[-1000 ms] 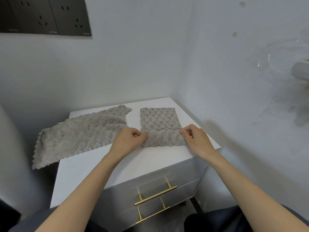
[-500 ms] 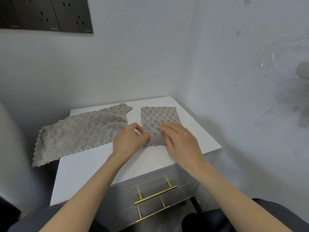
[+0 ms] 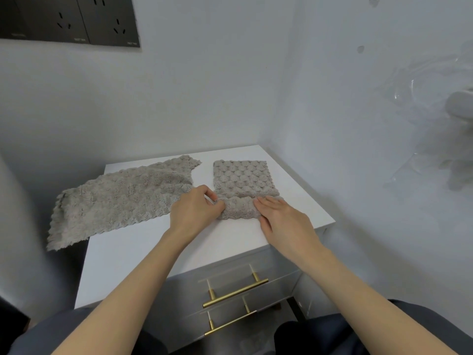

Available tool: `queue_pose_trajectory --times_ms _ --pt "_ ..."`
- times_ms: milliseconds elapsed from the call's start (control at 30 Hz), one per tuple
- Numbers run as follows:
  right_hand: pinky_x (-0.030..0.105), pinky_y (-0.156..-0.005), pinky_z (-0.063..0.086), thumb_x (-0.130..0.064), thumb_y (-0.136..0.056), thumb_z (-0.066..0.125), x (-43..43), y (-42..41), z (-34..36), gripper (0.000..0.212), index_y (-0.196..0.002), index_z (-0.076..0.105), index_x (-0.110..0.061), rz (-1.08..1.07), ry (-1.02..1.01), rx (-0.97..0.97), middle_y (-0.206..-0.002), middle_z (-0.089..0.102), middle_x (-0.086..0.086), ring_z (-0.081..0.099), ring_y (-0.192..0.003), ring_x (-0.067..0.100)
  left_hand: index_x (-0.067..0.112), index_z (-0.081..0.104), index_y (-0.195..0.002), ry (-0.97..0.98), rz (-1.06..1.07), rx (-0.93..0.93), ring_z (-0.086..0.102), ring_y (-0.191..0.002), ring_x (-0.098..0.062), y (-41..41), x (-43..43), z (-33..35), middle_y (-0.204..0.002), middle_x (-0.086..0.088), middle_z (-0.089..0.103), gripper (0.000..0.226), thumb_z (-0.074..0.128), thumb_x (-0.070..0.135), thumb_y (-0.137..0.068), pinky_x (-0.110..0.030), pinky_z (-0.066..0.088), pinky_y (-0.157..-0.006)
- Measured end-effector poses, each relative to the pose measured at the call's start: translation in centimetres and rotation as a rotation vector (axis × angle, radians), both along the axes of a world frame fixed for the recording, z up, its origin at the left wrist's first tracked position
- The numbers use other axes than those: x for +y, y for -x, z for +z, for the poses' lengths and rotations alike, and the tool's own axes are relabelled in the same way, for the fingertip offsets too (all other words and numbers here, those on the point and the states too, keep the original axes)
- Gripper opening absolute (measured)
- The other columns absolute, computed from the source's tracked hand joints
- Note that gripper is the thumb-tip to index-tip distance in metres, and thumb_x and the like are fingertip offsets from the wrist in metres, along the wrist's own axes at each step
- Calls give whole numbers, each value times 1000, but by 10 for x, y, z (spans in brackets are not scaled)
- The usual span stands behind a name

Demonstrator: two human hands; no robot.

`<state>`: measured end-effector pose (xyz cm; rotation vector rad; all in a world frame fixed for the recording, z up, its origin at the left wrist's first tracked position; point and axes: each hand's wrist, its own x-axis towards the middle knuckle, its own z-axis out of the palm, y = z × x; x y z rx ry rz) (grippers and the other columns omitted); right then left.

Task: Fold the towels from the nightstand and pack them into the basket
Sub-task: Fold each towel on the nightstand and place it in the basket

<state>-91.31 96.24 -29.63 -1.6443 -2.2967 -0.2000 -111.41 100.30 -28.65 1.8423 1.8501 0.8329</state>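
Observation:
A narrow grey towel strip (image 3: 243, 179) lies on the right part of the white nightstand top (image 3: 143, 249), its near end folded back into a small flap. My left hand (image 3: 195, 212) pinches the flap's left edge. My right hand (image 3: 284, 221) lies flat on the flap's right side, fingers straight and pressing down. A second grey towel (image 3: 122, 201) is spread out on the left, and its left end hangs over the nightstand's edge. No basket is in view.
The nightstand stands in a corner, with walls close behind and to the right. Two drawers with gold handles (image 3: 235, 294) face me below the top. Dark wall sockets (image 3: 69, 19) sit at the upper left. My knees are at the bottom edge.
My right hand let go of the flap's right corner, swept left across the flap, then settled flat on its right side. My left hand kept its pinch on the left edge.

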Motion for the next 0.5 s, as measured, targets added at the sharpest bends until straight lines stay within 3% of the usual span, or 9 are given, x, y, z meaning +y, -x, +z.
queue_pose_trajectory --times_ms 133,233,367,500 --pt "23 -112 24 -33 -102 35 1 -14 3 44 -146 37 -29 -108 31 -6 -151 36 -13 34 -139 9 30 55 -85 -93 -3 29 56 -67 -6 -1 -7 0 -70 13 58 9 62 37 -84 -24 36 -53" --pt "33 -96 44 -32 -101 37 1 -16 5 45 -145 37 -29 -139 91 11 -147 43 -9 42 -133 20 28 59 -95 -293 -59 133 55 -81 -12 -2 -14 1 -89 10 56 7 60 30 -88 -26 37 -56" --pt "32 -83 47 -16 -97 40 7 -24 6 48 -144 39 -27 -68 125 66 -133 55 -1 45 -122 18 27 68 -115 -396 -297 264 52 -106 -15 2 -17 6 -113 10 62 26 54 19 -95 -33 47 -77" --pt "28 -74 41 -13 -94 45 9 -30 8 47 -138 48 -29 -33 69 85 -114 64 -2 48 -113 16 29 54 -135 -260 -424 383 46 -121 -14 13 -15 6 -133 12 57 47 55 18 -89 -27 37 -99"
